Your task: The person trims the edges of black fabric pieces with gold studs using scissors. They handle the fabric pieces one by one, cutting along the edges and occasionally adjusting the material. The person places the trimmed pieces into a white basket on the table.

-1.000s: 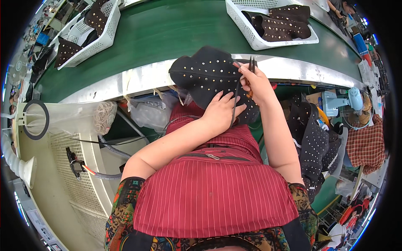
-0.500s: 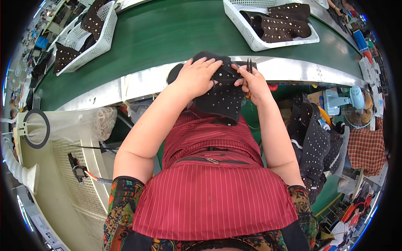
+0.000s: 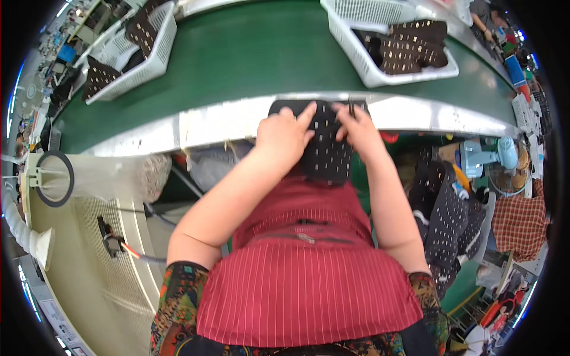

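A piece of black fabric (image 3: 325, 151) dotted with shiny studs lies over the metal edge of the bench and hangs down toward my lap. My left hand (image 3: 284, 133) rests on its left side, index finger stretched out on the cloth and thumb apart. At its upper right, my right hand (image 3: 359, 130) holds small snips (image 3: 351, 110) with dark pointed blades, mostly hidden by the fingers. The right fingertips are close to the fabric's studded surface. Motion blur softens both hands and the studs.
A green belt (image 3: 249, 53) runs beyond the metal edge (image 3: 219, 124). White baskets (image 3: 392, 77) (image 3: 133, 77) of studded dark pieces stand on it at right and left. More studded fabric (image 3: 448, 207) hangs at my right, near a small blue fan (image 3: 507, 152). A beige machine housing (image 3: 83, 285) stands left.
The fabric now lies flatter and straighter. My left hand has gone from spread fingers to a pointing index finger. The snips have dropped lower among my right fingers. The whole view has shifted slightly.
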Action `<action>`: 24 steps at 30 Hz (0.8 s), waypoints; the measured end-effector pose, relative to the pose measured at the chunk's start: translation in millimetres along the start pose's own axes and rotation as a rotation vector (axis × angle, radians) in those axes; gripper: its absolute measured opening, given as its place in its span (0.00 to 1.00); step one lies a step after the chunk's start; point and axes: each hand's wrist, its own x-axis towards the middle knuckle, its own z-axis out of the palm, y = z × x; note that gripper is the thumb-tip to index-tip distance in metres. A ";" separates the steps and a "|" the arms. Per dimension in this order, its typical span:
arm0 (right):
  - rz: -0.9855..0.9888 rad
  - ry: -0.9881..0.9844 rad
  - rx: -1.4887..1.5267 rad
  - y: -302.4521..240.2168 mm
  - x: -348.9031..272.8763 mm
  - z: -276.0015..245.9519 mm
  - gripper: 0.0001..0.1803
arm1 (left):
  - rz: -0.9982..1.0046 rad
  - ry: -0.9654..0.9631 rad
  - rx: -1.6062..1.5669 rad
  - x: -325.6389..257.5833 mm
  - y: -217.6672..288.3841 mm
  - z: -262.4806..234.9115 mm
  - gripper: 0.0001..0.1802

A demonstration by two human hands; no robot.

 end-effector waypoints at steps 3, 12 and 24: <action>-0.039 0.036 0.059 6.7 3.8 4.6 0.19 | 0.035 -0.033 0.066 20.4 -1.6 16.2 0.34; 0.206 -0.010 0.574 8.1 18.1 -12.2 0.06 | 0.247 0.166 -0.153 26.3 -0.8 39.5 0.38; 0.202 -0.003 0.583 8.6 18.1 -10.6 0.07 | 0.276 0.315 -0.294 20.0 -9.5 49.4 0.35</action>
